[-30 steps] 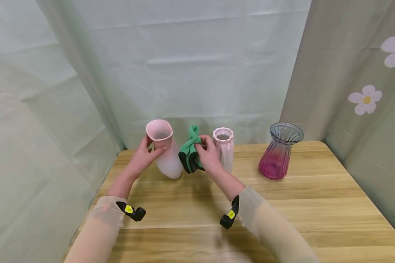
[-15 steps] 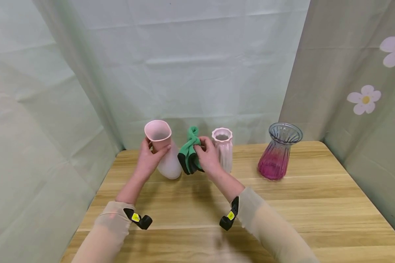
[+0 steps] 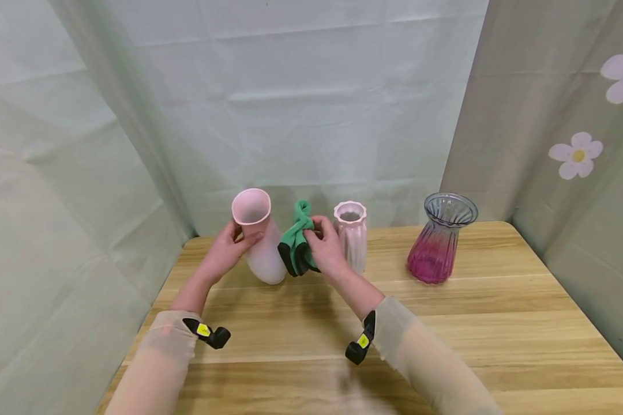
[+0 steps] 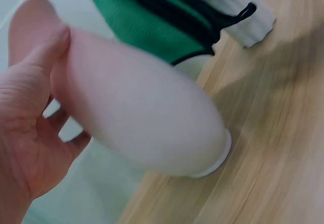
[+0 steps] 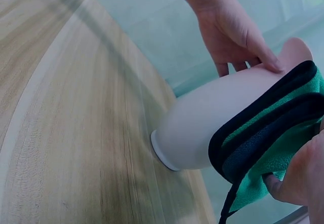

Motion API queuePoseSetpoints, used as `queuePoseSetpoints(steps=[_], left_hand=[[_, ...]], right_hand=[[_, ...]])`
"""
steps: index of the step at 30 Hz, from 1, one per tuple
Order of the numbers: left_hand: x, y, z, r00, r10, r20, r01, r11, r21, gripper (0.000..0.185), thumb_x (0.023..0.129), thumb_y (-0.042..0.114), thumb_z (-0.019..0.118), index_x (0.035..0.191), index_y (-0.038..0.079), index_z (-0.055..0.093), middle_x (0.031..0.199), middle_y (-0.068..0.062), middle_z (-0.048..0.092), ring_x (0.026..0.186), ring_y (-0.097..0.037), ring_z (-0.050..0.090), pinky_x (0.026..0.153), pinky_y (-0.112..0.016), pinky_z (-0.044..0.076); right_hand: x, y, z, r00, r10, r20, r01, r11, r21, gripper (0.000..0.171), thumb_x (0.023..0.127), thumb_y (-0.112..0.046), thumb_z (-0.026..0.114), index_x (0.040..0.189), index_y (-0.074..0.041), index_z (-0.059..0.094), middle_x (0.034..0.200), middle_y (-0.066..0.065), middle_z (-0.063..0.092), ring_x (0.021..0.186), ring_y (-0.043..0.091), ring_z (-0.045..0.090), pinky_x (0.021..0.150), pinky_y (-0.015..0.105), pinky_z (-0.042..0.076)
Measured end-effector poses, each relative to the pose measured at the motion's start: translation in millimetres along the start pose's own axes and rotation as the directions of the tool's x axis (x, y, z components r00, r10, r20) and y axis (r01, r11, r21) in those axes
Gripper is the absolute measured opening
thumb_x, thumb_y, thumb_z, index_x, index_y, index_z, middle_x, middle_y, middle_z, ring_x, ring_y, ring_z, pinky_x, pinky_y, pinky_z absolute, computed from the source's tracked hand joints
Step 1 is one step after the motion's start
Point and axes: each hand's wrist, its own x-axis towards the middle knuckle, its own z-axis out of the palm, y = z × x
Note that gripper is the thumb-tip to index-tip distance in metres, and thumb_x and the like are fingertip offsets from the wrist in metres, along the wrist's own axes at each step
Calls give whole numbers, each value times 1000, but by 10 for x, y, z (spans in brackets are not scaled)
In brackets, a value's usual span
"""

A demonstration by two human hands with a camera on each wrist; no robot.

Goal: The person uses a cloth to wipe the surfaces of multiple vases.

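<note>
The left hand [image 3: 227,249] grips the tall matte pink vase's [image 3: 259,239] neck, now tilted slightly rightward. The right hand [image 3: 326,249] clutches a bunched green, black-edged cloth [image 3: 296,242], apparently pressed against the vase's side.

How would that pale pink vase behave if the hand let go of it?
The pink vase looks stiff and smooth, likely slippery and breakable. It leans with only its small foot on the table, so it would probably tip. The left hand holds its neck; the green cloth pressed on it looks floppy.
</note>
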Motion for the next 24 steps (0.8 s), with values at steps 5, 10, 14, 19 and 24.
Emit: queuePoseSetpoints(steps=[5, 10, 14, 19, 24], left_hand=[[64, -114, -71, 998, 14, 56, -12, 999, -42, 67, 102, 22, 68, 158, 13, 32, 161, -11, 34, 151, -25, 24, 120, -52, 26], [79, -137, -98, 996, 5, 85, 0, 998, -58, 69, 102, 23, 66, 160, 18, 29, 163, -9, 29, 152, -24, 21, 120, -53, 26], [74, -145, -120, 994, -1, 105, 6, 999, -52, 69, 103, 25, 65, 161, 20, 28, 164, -9, 28, 152, -26, 21, 120, -55, 25], [65, -177, -156, 994, -15, 109, 26, 995, -95, 65, 104, 24, 63, 160, 19, 30, 161, -9, 33, 149, -27, 28, 119, -56, 26], [68, -173, -169, 993, -10, 119, 26, 991, -128, 62, 105, 22, 61, 159, 21, 31, 161, -7, 34, 148, -23, 29, 120, -54, 26]], right_hand=[[-1, 6, 0, 1000, -11, 9, 11, 1000, -2, 20, 104, -11, 60, 124, -9, 60, 126, 7, 61, 117, 25, 59, 100, 41, 51], [4, -6, 12, 1000, -6, 12, 6, 1000, 10, 20, 104, -11, 60, 124, -8, 60, 126, 8, 61, 117, 26, 58, 101, 41, 51], [29, -21, 69, 1000, -17, 16, 16, 1000, 18, 21, 104, -9, 60, 124, -6, 59, 126, 10, 61, 117, 26, 58, 101, 41, 51], [86, -42, 201, 999, -48, 15, 48, 999, 5, 21, 102, -8, 61, 123, -3, 60, 122, 10, 63, 113, 25, 60, 97, 40, 52], [147, -89, 331, 998, -60, 24, 60, 998, -15, 20, 102, -9, 62, 121, -4, 62, 118, 8, 64, 109, 23, 60, 96, 37, 52]])
